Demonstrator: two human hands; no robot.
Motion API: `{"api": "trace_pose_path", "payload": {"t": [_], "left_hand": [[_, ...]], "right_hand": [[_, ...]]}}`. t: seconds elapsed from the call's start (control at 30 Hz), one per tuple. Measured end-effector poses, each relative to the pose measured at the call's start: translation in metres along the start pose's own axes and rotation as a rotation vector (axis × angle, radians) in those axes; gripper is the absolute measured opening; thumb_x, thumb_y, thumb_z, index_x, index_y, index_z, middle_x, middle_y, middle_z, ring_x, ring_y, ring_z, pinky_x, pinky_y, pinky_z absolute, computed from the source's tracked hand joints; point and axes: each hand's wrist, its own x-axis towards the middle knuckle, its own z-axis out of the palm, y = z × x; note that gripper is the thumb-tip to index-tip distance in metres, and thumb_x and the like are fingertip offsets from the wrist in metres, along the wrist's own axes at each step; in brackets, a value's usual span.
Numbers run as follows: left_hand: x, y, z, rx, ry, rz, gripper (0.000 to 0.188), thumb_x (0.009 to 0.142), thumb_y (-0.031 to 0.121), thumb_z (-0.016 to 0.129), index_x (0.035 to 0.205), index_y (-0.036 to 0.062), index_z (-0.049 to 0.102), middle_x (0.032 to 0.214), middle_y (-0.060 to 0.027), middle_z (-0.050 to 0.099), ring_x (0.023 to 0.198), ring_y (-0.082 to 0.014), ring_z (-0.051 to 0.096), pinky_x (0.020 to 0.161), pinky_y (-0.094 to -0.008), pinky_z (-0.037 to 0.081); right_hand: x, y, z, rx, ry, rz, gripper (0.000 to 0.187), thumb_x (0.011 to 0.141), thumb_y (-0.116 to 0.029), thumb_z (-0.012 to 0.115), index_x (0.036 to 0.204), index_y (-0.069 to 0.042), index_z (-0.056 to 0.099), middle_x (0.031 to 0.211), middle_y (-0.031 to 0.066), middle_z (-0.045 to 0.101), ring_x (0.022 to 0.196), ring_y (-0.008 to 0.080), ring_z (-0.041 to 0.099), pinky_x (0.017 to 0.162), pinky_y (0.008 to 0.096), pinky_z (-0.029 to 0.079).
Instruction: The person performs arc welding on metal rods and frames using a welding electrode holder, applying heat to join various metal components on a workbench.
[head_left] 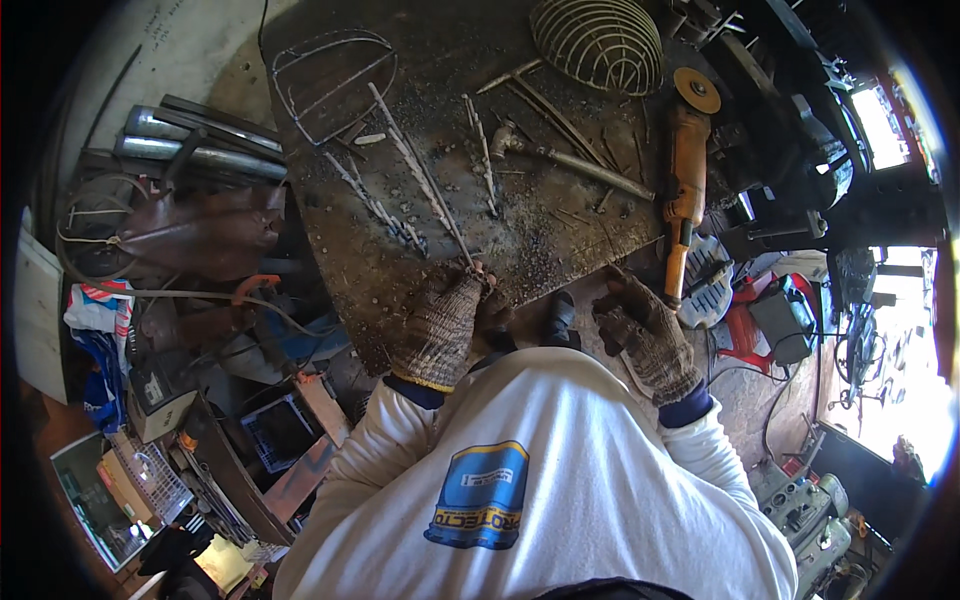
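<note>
My left hand (440,330), in a worn knitted work glove, is closed at the table's near edge. Its fingertips pinch the near end of a long, thin metal rod (420,172) with a rough grey surface. The rod points away over the dark metal table (520,262). On either side of it lie shorter rough rods, one left (378,205) and one right (482,155). My right hand (648,335), gloved too, hangs just off the table's edge, fingers loosely apart and nothing visible in them. It is nearest the handle of an orange angle grinder (687,165).
A hammer (580,165) lies mid-table beside thin bars. Behind are a domed wire cage (600,50) and a bent wire frame (290,88). Grit covers the tabletop. Metal pipes (200,153) stand left; a red and grey machine (783,325) and a cable are at right.
</note>
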Motion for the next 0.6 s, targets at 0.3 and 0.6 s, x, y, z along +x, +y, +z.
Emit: {"api": "trace_pose_path", "payload": {"t": [0.3,0.6], "left_hand": [[-0.006,0.003,0.005,-0.050,-0.055,0.029,0.012,0.102,0.018,0.062,0.106,0.0077,0.068,0.096,-0.0055,0.068,0.084,-0.0201,0.070,0.080,-0.0405,0.064],[0.000,-0.003,0.000,-0.098,-0.075,0.033,0.010,0.101,0.016,0.064,0.107,0.0092,0.068,0.096,-0.0049,0.068,0.085,-0.0201,0.070,0.077,-0.0414,0.065]], "right_hand": [[-0.005,0.010,-0.001,0.014,0.019,0.069,0.055,0.098,-0.010,0.067,0.147,-0.001,0.043,0.111,0.0050,0.063,0.080,0.0092,0.058,0.066,0.0255,0.050],[-0.001,-0.005,0.013,-0.098,0.038,0.065,0.057,0.095,-0.006,0.067,0.147,-0.001,0.045,0.113,0.0058,0.063,0.089,0.0110,0.059,0.073,0.0254,0.051]]}}
